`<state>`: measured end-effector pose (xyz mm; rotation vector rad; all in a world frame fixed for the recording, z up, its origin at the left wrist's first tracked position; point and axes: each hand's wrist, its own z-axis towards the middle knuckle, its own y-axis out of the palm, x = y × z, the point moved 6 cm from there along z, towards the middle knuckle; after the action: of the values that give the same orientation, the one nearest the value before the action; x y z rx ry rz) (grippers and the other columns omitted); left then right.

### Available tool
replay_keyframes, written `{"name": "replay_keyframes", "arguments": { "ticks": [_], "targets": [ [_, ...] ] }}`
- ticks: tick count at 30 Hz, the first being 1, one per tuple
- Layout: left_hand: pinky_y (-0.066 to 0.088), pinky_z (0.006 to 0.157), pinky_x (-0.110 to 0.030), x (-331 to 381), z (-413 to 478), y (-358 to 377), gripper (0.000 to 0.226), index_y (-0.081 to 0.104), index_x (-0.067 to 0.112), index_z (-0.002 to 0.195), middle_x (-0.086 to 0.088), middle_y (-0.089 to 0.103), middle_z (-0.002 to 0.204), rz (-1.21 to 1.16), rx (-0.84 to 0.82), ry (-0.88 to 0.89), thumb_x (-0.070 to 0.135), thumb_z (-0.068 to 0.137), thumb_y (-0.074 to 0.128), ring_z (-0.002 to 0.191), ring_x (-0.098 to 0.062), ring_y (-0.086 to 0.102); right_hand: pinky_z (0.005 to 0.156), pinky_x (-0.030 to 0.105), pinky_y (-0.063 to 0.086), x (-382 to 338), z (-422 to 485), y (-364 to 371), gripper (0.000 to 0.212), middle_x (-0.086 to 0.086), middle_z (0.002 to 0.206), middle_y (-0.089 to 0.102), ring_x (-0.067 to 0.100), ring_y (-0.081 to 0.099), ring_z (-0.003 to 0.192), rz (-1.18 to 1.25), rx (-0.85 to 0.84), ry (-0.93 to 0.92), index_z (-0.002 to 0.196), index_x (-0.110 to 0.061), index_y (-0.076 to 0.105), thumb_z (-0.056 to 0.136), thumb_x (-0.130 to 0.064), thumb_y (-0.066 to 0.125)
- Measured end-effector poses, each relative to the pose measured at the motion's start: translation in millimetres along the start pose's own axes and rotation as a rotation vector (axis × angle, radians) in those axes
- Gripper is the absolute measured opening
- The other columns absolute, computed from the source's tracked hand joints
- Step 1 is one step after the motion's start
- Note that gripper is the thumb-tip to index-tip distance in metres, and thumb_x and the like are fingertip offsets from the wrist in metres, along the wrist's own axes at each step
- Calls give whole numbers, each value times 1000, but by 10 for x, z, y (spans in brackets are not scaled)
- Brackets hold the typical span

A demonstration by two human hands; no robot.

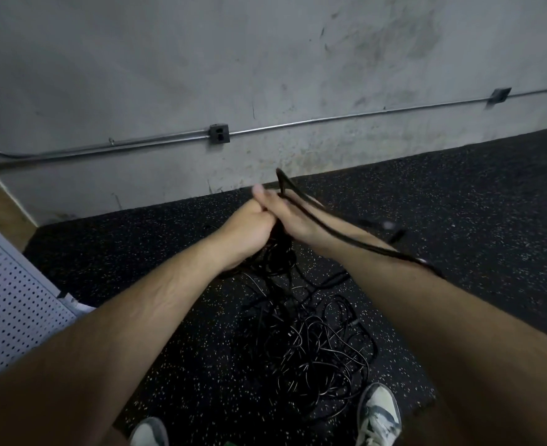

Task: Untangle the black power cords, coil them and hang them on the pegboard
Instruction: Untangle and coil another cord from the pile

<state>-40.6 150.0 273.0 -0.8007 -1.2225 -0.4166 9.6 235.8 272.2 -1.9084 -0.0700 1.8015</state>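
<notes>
Standing over the tangle (pixel 314 346) on the floor, the person clamps a cord (pixel 330 233) in the left hand (pixel 246 230) while the right hand (pixel 293 217), fingers loosely curled, loops it; pulling could tighten knots below

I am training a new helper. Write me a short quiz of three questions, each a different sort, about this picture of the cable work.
1. True or false: the white perforated pegboard already carries a coiled cord.
2. Where lies the tangled pile of thin black power cords? A) on the black speckled rubber floor B) on a table C) on the pegboard
3. Fill in: a black cord loop drapes over the ____ forearm.

Key: 1 false; 2 A; 3 right. The left hand and right hand both grip cord.
</notes>
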Motion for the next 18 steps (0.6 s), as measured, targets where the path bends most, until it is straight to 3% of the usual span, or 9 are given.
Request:
{"name": "replay_keyframes", "arguments": {
  "ticks": [2, 3, 5, 6, 8, 10, 13, 15, 18],
  "targets": [
    [44, 80, -2, 0, -37, -42, 27, 60, 28, 125, 22, 64, 106, 23, -42, 7, 13, 108, 45, 89, 23, 60, 69, 12, 53, -58, -13, -35, 47, -11, 88, 72, -6, 69, 76, 12, 44, -8, 93, -27, 71, 95, -68, 51],
    [43, 85, -2, -11, -52, -62, 29, 56, 30, 131, 23, 63, 113, 58, -76, 17, 14, 107, 49, 96, 24, 59, 72, 16, 56, -60, -2, -49, 52, -8, 90, 74, -4, 70, 79, -7, 53, -24, 94, -25, 72, 95, -71, 47],
    [45, 105, -16, -101, -70, -81, 35, 55, 29, 136, 14, 64, 131, 141, -156, 25, 16, 103, 58, 119, 9, 59, 85, 25, 58, -102, -7, -68, 58, -5, 97, 77, 3, 72, 90, -53, 48, -89, 100, -22, 76, 99, -68, 41],
    [44, 112, -27, -168, -82, -87, 33, 58, 27, 132, 9, 65, 132, 173, -177, 5, 15, 101, 62, 122, -1, 60, 87, 23, 56, -151, -25, -82, 57, -6, 96, 78, 3, 72, 91, -50, 41, -125, 98, -20, 78, 102, -62, 40],
    [40, 117, -37, -296, -97, -95, 37, 57, 24, 132, 4, 63, 136, 209, -180, -31, 16, 97, 68, 128, -9, 58, 89, 29, 57, -224, 13, -93, 56, -4, 85, 78, 10, 74, 86, 84, 41, -144, 83, -17, 75, 104, -57, 41],
    [29, 122, -29, -323, -142, -59, 61, 38, 24, 153, 10, 42, 154, 304, -181, -11, 24, 98, 65, 142, -8, 41, 83, 40, 60, -304, 69, -75, 56, -3, 64, 65, 16, 69, 67, 343, 24, -121, 68, -14, 60, 103, -55, 44],
    [21, 104, -2, -310, -208, -2, 67, 16, 21, 162, 20, 28, 141, 358, -150, 1, 26, 106, 52, 137, 0, 27, 54, 25, 47, -397, 114, -50, 49, -10, 53, 38, 6, 41, 46, 492, 38, -102, 64, -23, 43, 103, -53, 45],
    [17, 91, 10, -342, -237, 39, 59, 18, 18, 162, 23, 26, 140, 331, -156, 16, 27, 109, 44, 133, 4, 25, 50, 26, 36, -374, 135, -61, 51, -9, 54, 33, 7, 34, 45, 494, 62, -78, 62, -25, 40, 103, -55, 45],
    [24, 88, 10, -306, -274, 7, 41, 36, 27, 151, 35, 37, 128, 234, -120, 52, 20, 110, 39, 120, 18, 40, 48, 26, 30, -363, 139, -108, 50, -7, 56, 30, 8, 30, 46, 534, 83, -49, 64, -24, 39, 103, -54, 45]
  ]
}}
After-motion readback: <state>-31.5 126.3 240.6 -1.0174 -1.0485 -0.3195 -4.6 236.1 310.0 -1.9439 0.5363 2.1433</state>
